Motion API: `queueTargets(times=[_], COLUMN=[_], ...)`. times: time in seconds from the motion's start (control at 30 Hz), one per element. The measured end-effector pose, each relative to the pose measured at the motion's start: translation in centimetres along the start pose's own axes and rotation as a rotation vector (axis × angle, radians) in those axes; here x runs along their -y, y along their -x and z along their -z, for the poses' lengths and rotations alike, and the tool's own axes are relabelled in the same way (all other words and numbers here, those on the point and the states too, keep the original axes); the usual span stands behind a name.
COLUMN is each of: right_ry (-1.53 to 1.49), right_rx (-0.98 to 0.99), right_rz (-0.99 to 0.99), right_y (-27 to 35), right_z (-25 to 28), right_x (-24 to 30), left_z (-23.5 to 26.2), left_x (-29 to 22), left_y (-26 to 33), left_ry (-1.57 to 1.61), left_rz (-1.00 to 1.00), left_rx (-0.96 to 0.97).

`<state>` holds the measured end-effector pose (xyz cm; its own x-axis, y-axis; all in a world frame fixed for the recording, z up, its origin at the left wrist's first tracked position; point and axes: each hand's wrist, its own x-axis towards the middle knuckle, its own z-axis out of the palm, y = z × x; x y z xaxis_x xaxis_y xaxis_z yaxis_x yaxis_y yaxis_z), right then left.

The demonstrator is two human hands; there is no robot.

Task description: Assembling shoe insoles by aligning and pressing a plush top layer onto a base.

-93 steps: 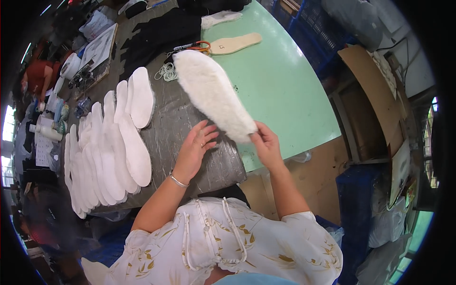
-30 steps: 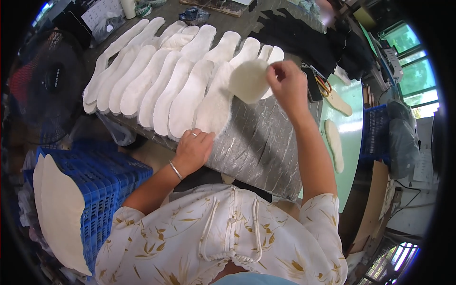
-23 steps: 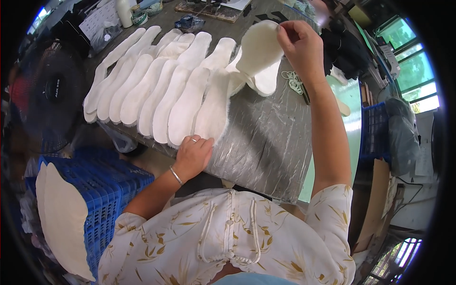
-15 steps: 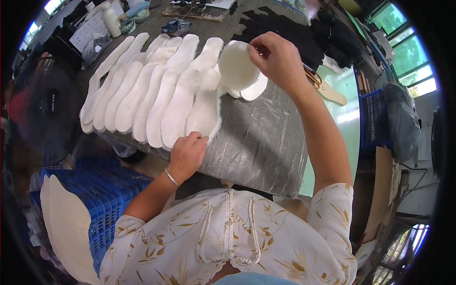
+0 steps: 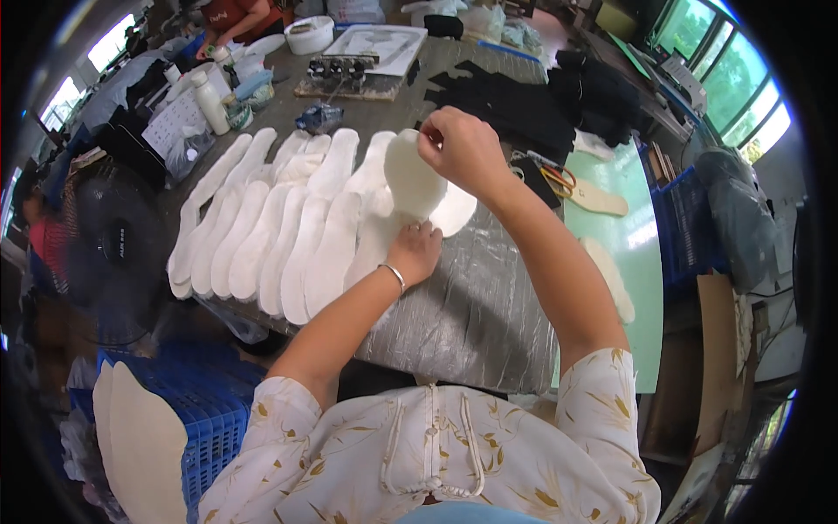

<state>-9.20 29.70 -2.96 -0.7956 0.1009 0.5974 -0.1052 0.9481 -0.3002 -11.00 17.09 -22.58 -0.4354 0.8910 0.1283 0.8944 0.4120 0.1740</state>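
Observation:
Rows of white fleecy insoles [image 5: 291, 244] lie overlapping across the left of the grey, plastic-covered table [image 5: 489, 323]. My right hand [image 5: 467, 153] pinches the far edge of a white insole [image 5: 413, 179] and holds it tilted up at the row's right end. Beneath and beside it shows another rounded white piece [image 5: 457, 210]. My left hand [image 5: 415, 253], wearing a bracelet, rests with its fingers stretched over the insoles just below the raised one. To the right of my right wrist lie orange-handled scissors [image 5: 561, 181] and a beige insole-shaped piece [image 5: 598, 199].
A green mat [image 5: 644, 288] covers the table's right side, with a white fleecy piece [image 5: 608, 278] on it. Black fabric pieces [image 5: 497, 109] lie at the back. A fan [image 5: 115, 244] and blue crates [image 5: 209, 445] stand left. Far left, another person [image 5: 240, 19] works.
My left hand has moved right and farther away, from the row's near edge to beside the raised insole. My right hand still holds that insole, slightly farther left. The view has tilted up.

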Motion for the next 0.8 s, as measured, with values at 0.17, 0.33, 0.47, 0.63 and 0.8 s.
queueTargets(times=[0.17, 0.33, 0.47, 0.63, 0.8], right_ry=[-0.096, -0.146, -0.199, -0.092, -0.156], right_rx=[-0.263, -0.402, -0.331, -0.231, 0.022], right_rz=[-0.052, 0.159, 0.227, 0.247, -0.164], right_y=[-1.2, -3.5, -1.7, 8.7, 27.4], right_z=[1.4, 3.8, 7.9, 12.5, 13.3], right_x=[-1.3, 0.0, 0.9, -0.6, -3.2], left_z=[-1.9, -1.8, -1.6, -1.1, 1.6], left_x=[0.6, 1.5, 0.5, -1.2, -3.2], left_y=[-0.6, -0.3, -0.5, 2.9, 9.5], left_ry=[0.034, 0.083, 0.184, 0.088, 0.007], left_rz=[-0.082, -0.106, -0.038, 0.002, -0.177], left_rx=[-0.124, -0.123, -0.161, -0.297, -0.133])
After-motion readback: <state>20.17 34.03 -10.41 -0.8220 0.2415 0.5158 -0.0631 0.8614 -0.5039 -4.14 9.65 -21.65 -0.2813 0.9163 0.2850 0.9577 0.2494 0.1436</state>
